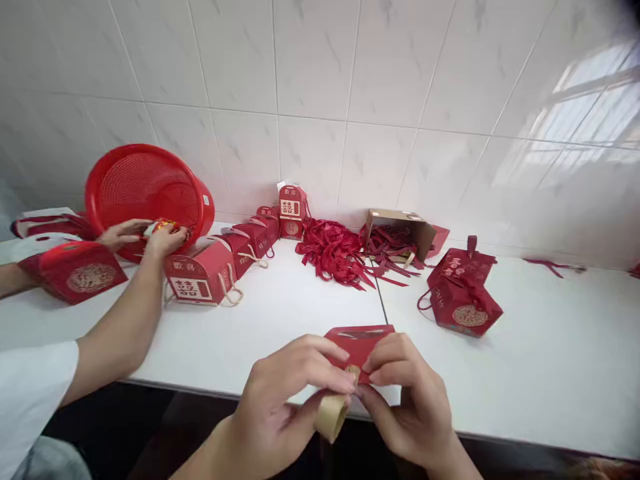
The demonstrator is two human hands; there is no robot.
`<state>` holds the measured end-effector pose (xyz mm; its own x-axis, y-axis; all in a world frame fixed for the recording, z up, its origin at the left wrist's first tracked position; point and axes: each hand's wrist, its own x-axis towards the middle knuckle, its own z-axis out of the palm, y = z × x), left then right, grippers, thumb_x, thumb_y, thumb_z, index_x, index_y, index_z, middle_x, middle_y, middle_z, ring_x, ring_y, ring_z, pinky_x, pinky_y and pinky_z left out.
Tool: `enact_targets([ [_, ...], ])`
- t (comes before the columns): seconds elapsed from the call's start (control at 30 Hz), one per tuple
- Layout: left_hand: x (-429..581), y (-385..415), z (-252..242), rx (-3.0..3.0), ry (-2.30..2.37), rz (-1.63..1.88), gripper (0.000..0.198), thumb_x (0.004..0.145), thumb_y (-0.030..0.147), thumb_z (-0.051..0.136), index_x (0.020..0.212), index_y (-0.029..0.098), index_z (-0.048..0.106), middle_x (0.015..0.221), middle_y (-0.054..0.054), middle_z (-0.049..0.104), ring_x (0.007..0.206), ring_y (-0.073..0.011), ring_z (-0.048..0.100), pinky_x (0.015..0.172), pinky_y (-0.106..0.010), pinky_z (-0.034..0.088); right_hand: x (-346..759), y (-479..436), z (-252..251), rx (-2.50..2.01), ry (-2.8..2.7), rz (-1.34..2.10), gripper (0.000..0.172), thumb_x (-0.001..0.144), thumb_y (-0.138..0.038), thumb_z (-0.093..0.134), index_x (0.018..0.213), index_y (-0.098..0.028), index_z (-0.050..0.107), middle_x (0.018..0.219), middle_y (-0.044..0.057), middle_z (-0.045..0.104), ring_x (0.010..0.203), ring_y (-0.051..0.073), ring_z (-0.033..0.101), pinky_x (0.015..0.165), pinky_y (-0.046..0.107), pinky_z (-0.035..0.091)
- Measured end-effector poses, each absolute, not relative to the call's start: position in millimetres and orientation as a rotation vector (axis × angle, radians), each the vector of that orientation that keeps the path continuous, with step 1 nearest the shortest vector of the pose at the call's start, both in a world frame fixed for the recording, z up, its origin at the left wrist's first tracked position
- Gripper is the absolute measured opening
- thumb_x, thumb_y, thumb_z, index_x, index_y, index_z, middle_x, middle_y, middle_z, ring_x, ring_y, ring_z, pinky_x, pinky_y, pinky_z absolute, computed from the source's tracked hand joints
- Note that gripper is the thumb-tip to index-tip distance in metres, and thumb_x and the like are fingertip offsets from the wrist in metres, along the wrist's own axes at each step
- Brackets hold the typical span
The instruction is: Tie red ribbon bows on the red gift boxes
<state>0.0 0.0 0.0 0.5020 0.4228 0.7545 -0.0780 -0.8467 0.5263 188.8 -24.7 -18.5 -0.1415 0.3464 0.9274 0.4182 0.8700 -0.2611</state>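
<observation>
Low in the middle, my left hand [285, 407] and my right hand [405, 393] meet at the table's front edge. Both pinch a flat red card piece [361, 341] with a slot near its top. A small tan roll of tape [333, 415] hangs between my fingers, held by the left hand, its end pressed against the red card. The fingers of both hands are closed in a pinch.
Another person's arms [125, 320] reach in from the left to a red mesh basket [145, 190]. A row of red gift boxes [203, 273] stands beside it. Red ribbons [333, 253], an open brown carton [400, 230] and folded red boxes [463, 293] lie on the white table [550, 360].
</observation>
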Motion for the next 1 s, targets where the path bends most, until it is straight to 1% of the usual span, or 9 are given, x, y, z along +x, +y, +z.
enact_targets([
  [0.13, 1.2, 0.2, 1.1, 2.231, 0.311, 1.297, 0.032, 0.075, -0.004, 0.066, 0.096, 0.02, 0.064, 0.087, -0.002, 0.073, 0.093, -0.0178, 0.066, 0.084, -0.028, 0.055, 188.4, -26.0, -25.6, -0.602, -1.722, -0.072, 0.028, 0.074, 0.002, 0.061, 0.092, -0.018, 0.052, 0.081, 0.005, 0.06, 0.07, 0.016, 0.056, 0.06, 0.033, 0.047],
  [0.23, 1.6, 0.7, 0.3, 2.217, 0.371, 1.277, 0.032, 0.076, -0.003, 0.065, 0.095, 0.022, 0.065, 0.088, -0.001, 0.073, 0.097, -0.0182, 0.065, 0.086, -0.029, 0.054, 188.2, -25.7, -28.7, -0.614, -1.681, -0.144, 0.03, 0.073, 0.002, 0.062, 0.092, -0.019, 0.053, 0.094, 0.008, 0.063, 0.077, 0.018, 0.059, 0.063, 0.034, 0.049],
  [0.3, 2.3, 1.3, -0.7, 2.193, 0.379, 1.268, 0.03, 0.077, -0.002, 0.064, 0.095, 0.023, 0.065, 0.087, -0.001, 0.073, 0.098, -0.0182, 0.064, 0.084, -0.029, 0.054, 188.0, -25.2, -29.7, -0.619, -1.68, -0.179, 0.03, 0.074, 0.002, 0.062, 0.091, -0.02, 0.053, 0.1, 0.009, 0.065, 0.077, 0.018, 0.06, 0.064, 0.034, 0.049],
  [0.47, 5.1, 2.9, -3.4, 2.187, 0.319, 1.28, 0.029, 0.077, -0.001, 0.064, 0.094, 0.023, 0.065, 0.084, -0.001, 0.072, 0.091, -0.0175, 0.062, 0.08, -0.03, 0.054, 187.6, -24.6, -31.3, -0.627, -1.718, -0.11, 0.029, 0.074, 0.002, 0.061, 0.089, -0.021, 0.051, 0.092, 0.007, 0.07, 0.074, 0.019, 0.06, 0.062, 0.035, 0.049],
  [0.63, 6.1, 5.1, -5.3, 2.223, 0.256, 1.297, 0.031, 0.077, -0.004, 0.063, 0.094, 0.021, 0.065, 0.085, -0.001, 0.073, 0.085, -0.0155, 0.063, 0.084, -0.032, 0.053, 188.0, -24.4, -33.4, -0.665, -1.732, -0.082, 0.027, 0.074, 0.002, 0.061, 0.086, -0.02, 0.051, 0.092, 0.008, 0.071, 0.075, 0.019, 0.06, 0.064, 0.035, 0.048],
  [0.8, 6.5, 7.3, -6.6, 2.232, 0.239, 1.319, 0.03, 0.077, -0.004, 0.064, 0.093, 0.02, 0.066, 0.084, -0.002, 0.073, 0.082, -0.015, 0.063, 0.082, -0.031, 0.053, 186.6, -25.2, -36.1, -0.733, -1.725, -0.009, 0.028, 0.075, 0.001, 0.061, 0.085, -0.022, 0.05, 0.087, 0.004, 0.07, 0.075, 0.018, 0.058, 0.066, 0.035, 0.049],
  [0.87, 6.3, 7.5, -8.2, 2.228, 0.241, 1.318, 0.029, 0.076, -0.003, 0.064, 0.094, 0.02, 0.066, 0.085, -0.003, 0.072, 0.085, -0.016, 0.062, 0.08, -0.031, 0.054, 185.9, -26.8, -36.7, -0.771, -1.698, 0.052, 0.028, 0.076, -0.001, 0.062, 0.091, -0.022, 0.052, 0.086, 0.004, 0.069, 0.075, 0.018, 0.057, 0.065, 0.033, 0.049],
  [1.0, 6.1, 7.0, -12.8, 2.219, 0.247, 1.324, 0.03, 0.076, -0.004, 0.065, 0.094, 0.019, 0.067, 0.085, -0.005, 0.071, 0.087, -0.0169, 0.061, 0.079, -0.032, 0.055, 185.7, -30.6, -34.2, -0.87, -1.701, 0.188, 0.034, 0.08, -0.007, 0.063, 0.11, -0.022, 0.058, 0.087, 0.003, 0.069, 0.08, 0.018, 0.057, 0.068, 0.033, 0.052],
])
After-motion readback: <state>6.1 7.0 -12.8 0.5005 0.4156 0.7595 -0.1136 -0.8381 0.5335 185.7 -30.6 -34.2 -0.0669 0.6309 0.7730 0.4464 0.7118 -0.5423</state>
